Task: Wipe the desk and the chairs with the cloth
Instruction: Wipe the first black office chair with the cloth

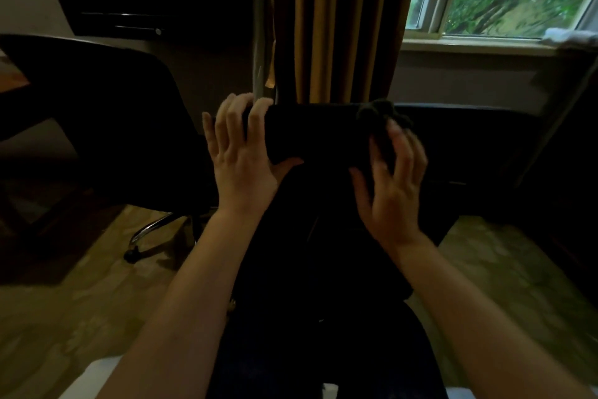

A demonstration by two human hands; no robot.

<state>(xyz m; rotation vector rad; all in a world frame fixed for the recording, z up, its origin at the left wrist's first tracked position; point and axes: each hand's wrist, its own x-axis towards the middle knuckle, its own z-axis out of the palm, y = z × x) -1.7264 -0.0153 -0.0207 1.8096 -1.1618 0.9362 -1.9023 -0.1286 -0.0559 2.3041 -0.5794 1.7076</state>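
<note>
Here, both forearms raised, left hand (241, 159) gripping chair back (320, 136) top, fingers over, thumb below, right hand (393, 185) alongside, curled fingers clutching dark cloth (378, 114) on that edge.

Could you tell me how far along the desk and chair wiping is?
Done: nothing can be confirmed; wiped surfaces don't show. In hand: the left hand grips the near chair's backrest while the right hand holds the dark cloth against its top. Left, probably: the second chair and the desk.
</note>
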